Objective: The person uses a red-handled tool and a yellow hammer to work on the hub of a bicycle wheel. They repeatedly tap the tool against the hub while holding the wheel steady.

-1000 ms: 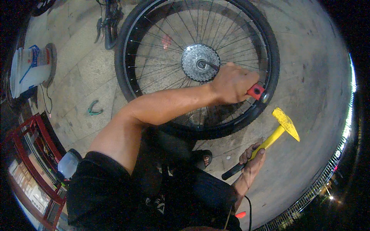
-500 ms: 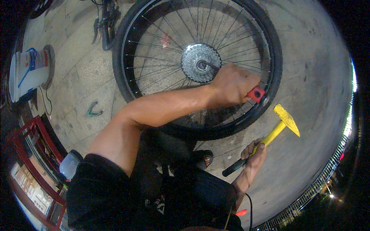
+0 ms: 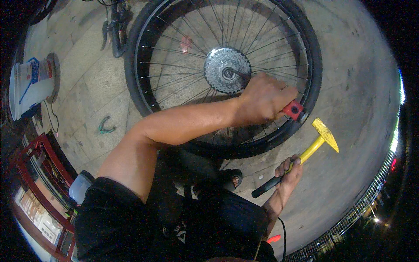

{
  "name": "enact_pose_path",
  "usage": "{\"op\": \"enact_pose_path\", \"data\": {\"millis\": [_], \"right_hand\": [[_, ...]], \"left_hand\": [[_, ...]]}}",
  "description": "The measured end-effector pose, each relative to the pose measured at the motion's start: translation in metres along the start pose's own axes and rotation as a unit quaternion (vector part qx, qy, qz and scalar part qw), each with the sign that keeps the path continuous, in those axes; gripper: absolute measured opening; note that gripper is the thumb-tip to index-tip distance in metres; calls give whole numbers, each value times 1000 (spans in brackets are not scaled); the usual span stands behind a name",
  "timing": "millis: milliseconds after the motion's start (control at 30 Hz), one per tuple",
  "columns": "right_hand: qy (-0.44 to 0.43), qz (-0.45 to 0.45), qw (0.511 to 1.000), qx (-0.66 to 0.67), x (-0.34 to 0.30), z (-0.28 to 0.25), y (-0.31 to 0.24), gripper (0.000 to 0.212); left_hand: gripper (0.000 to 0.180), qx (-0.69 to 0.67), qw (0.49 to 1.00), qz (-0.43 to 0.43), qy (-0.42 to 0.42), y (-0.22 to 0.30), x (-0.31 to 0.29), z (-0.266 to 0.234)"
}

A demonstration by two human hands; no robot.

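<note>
Bicycle wheel (image 3: 132, 74): in front of the person, upper middle of the view, its silver cassette (image 3: 218, 63) facing the camera.
Left hand (image 3: 265, 98): clenched around a red-ended tool (image 3: 293, 110) over the spokes; a dark shaft (image 3: 241, 75) runs between the fist and the cassette's centre.
Right hand (image 3: 289, 173): grasping a yellow hammer (image 3: 311, 151) with a black grip, its head near the tyre but apart.
Paving (image 3: 83, 144) at left: teal pliers (image 3: 104, 126); farther left, a whitish bucket (image 3: 32, 89).
</note>
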State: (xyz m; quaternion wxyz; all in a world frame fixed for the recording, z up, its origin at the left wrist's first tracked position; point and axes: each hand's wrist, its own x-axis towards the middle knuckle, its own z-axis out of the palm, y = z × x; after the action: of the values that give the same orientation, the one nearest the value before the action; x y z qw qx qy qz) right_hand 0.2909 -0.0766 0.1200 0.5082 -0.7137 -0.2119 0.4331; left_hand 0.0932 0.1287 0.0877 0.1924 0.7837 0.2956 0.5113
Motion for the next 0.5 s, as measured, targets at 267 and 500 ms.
{"op": "enact_pose_path", "data": {"millis": [267, 500], "right_hand": [[-21, 1, 1000, -21, 0, -3, -1, 37], [-38, -1, 999, -22, 0, -3, -2, 39]], "left_hand": [[34, -8, 999, -20, -43, 0, 9, -6], [28, -17, 996, -64, -59, 0, 14, -9]]}}
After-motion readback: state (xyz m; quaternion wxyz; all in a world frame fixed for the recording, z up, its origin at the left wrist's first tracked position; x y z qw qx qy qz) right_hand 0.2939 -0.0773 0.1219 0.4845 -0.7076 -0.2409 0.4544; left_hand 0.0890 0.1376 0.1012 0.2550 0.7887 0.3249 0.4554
